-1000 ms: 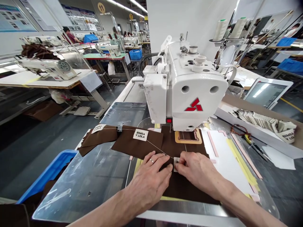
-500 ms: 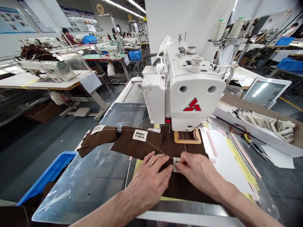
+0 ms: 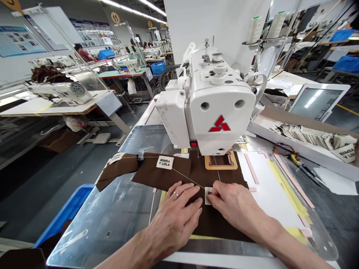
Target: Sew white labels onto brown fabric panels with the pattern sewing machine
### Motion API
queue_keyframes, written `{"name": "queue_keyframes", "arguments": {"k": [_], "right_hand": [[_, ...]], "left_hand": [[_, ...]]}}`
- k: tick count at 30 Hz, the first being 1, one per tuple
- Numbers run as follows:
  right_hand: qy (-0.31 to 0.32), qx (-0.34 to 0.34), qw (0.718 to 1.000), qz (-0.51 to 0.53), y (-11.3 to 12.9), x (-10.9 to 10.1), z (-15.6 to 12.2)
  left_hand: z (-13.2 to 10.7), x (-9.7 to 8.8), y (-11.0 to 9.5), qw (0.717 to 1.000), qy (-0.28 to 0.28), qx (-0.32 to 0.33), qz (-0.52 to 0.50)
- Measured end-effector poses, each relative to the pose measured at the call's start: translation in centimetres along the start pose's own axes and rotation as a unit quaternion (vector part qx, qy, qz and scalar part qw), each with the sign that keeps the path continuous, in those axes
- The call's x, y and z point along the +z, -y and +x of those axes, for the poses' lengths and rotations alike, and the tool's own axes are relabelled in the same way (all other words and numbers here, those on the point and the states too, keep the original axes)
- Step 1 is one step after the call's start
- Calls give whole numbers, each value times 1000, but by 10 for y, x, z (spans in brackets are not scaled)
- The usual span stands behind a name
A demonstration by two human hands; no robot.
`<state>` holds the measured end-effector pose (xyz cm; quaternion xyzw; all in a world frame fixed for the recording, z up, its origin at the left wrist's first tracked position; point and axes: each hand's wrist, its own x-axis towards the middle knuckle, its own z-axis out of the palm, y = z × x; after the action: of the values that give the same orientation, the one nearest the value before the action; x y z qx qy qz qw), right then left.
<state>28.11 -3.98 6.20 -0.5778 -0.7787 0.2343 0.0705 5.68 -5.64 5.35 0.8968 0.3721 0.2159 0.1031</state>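
Flat on a dark brown fabric piece [image 3: 217, 220], my left hand [image 3: 178, 209] lies with its fingers spread; a ring is on one finger. My right hand [image 3: 237, 200] has its fingers pinched together over a white label [image 3: 208, 196] on that piece, covering much of its lettering. What is between the fingertips is hidden. Further left lie another brown piece with a "BIMBA Y LOLA" label [image 3: 165, 162] and folded brown pieces [image 3: 119, 168] bearing a similar label. A pale thread links the labels, and another runs from under the sewing machine head [image 3: 221, 116] toward my right hand.
A tan frame clamp [image 3: 221, 160] sits under the machine head. At right are a long box [image 3: 305, 149] of stacked labels, yellow-handled snips [image 3: 304, 170] and a tilted screen [image 3: 318, 101]. A blue bin [image 3: 66, 213] stands lower left, beside the shiny plate [image 3: 112, 220].
The view has shifted and tilted slightly. Both hands stay at nearly the same places on the brown fabric, the right one still at the label.
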Motion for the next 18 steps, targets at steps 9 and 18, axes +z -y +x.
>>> {"name": "queue_keyframes", "arguments": {"k": [9,18], "right_hand": [[-26,22,987,160,-5,-17,-6],[-134,154,978,45,-71,-46,-30]], "left_hand": [[3,-5,3,1000,-23,9,13],[26,-8,39,984,-12,-103,146]]}}
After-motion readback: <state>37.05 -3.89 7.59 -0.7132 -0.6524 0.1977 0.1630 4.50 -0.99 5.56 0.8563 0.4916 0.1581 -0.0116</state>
